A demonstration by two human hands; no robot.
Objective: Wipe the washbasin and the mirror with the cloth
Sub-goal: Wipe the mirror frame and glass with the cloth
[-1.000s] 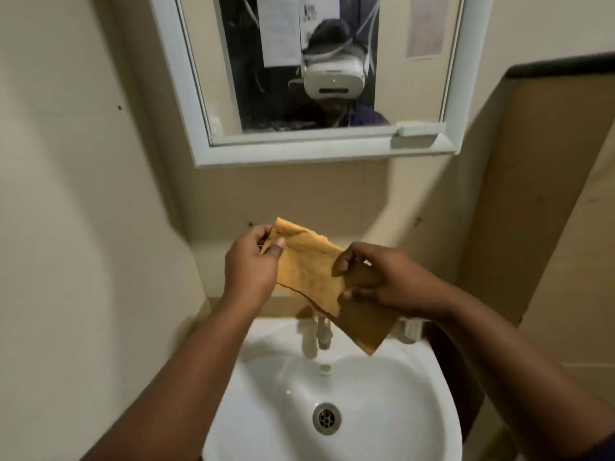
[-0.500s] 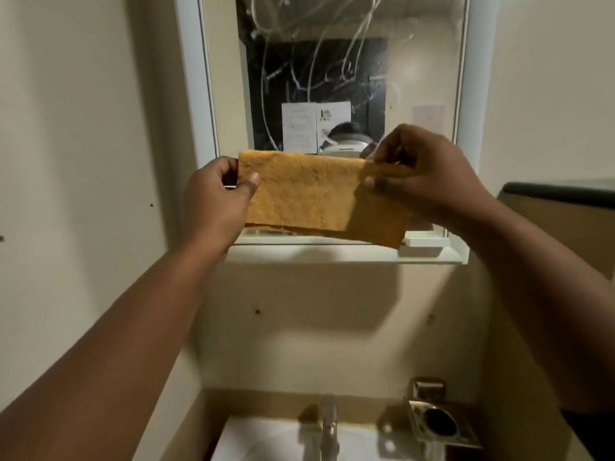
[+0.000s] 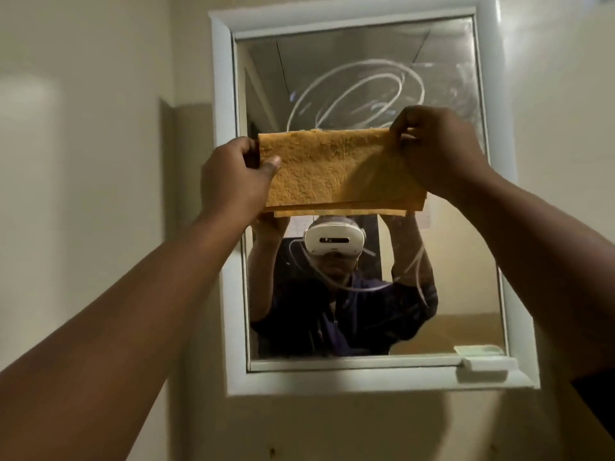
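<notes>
- The orange cloth [image 3: 336,171] is held up in front of the mirror [image 3: 359,78], folded into a flat band of several layers, its lower edges slightly stepped
- The left hand [image 3: 233,181] has its grip closed on the cloth's left end, thumb on the near face and fingers curled behind it
- The right hand [image 3: 436,148] pinches the top right corner, fingers bunched tight over the edge — both hands keep the band stretched level
- Whether the cloth already touches the glass cannot be told from here; it hangs across the middle of the pane
- White looping streaks mark the upper glass just above the cloth, and thinner trails cross the lower half, so the mirror looks largely unwiped
- The washbasin is out of view, below the white frame [image 3: 332,380]
- To do this step well, I judge the pad should go flat against the glass with an open palm behind it, not a fingertip pinch — that spreads the pressure evenly
- Starting at the top under the frame and working down in overlapping passes should avoid dragging residue over cleaned glass
- Turning the fold to a fresh face once it loads up would help, as would care near the small white ledge [image 3: 487,363] at the lower right corner
</notes>
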